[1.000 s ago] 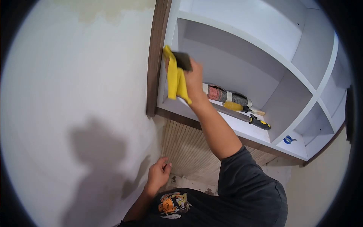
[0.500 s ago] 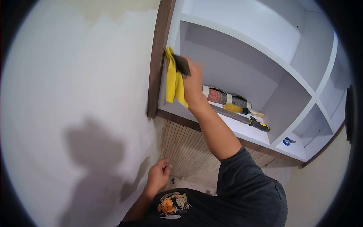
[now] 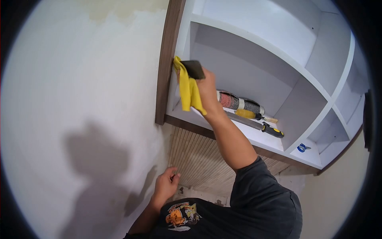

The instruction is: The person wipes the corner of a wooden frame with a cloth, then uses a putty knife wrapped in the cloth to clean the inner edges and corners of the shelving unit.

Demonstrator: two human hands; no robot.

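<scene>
My right hand (image 3: 207, 89) is closed around a yellow cloth (image 3: 185, 87) and a dark, flat, rectangular piece (image 3: 193, 69) that sticks out above the fingers. The cloth hangs down in folds, its upper end right at the inner edge of the brown wooden frame (image 3: 167, 67) on the shelf unit's left side. Lower down, my left hand (image 3: 166, 184) is beside the white wall, near the ribbed panel (image 3: 191, 155). Its fingers are loosely bent, with a gap to the thumb and nothing visible between them.
In the white shelf unit (image 3: 262, 42), a grey and red roll (image 3: 240, 104) lies behind a yellow-handled tool (image 3: 247, 114) and a long blade with a black and yellow handle (image 3: 273, 130). A small blue item (image 3: 302, 148) sits in the lower right compartment. The white wall (image 3: 87, 79) borders the left.
My right hand has shifted slightly down and to the right with the cloth and the dark piece. My left hand has stayed in place.
</scene>
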